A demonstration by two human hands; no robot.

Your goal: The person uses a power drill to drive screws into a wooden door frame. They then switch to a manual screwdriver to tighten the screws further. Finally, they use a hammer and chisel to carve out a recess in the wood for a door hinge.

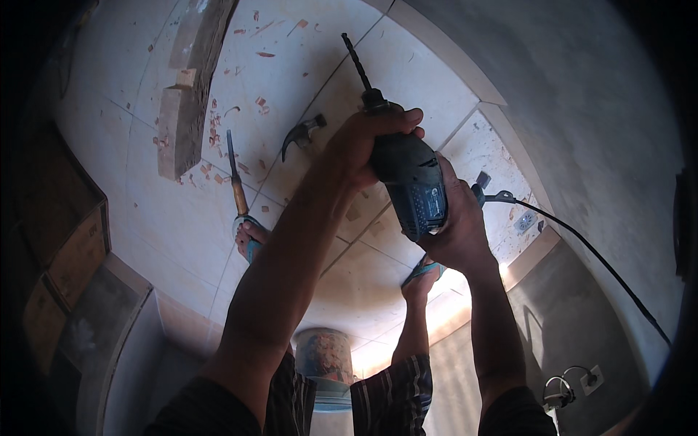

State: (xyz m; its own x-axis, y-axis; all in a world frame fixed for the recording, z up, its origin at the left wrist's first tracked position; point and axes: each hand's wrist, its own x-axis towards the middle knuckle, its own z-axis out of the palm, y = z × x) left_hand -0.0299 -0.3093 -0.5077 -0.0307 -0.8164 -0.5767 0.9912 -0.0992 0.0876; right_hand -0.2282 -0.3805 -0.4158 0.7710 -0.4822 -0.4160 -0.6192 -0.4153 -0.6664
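I hold a dark blue-green power drill (pixel 408 171) up in front of me, its long twisted bit (pixel 355 62) pointing away. My left hand (pixel 367 142) is closed around the front of the body, just behind the chuck (pixel 374 98). Toward the rear, my right hand (pixel 463 225) wraps the handle, which is mostly hidden by the palm. A black cord (pixel 582 240) runs off to the right from the handle's end. Below on the tiles lie a claw hammer (pixel 302 136) and a chisel (pixel 235 174) with a wooden handle beside my left foot.
A notched wooden beam (pixel 187 102) lies at the far left amid scattered wood chips (pixel 262 105). Between my legs stands a bucket (pixel 325 352). Grey walls (pixel 582 94) bound the right side, with a wall outlet (pixel 592 379) low down. Wooden drawers (pixel 76 251) stand at left.
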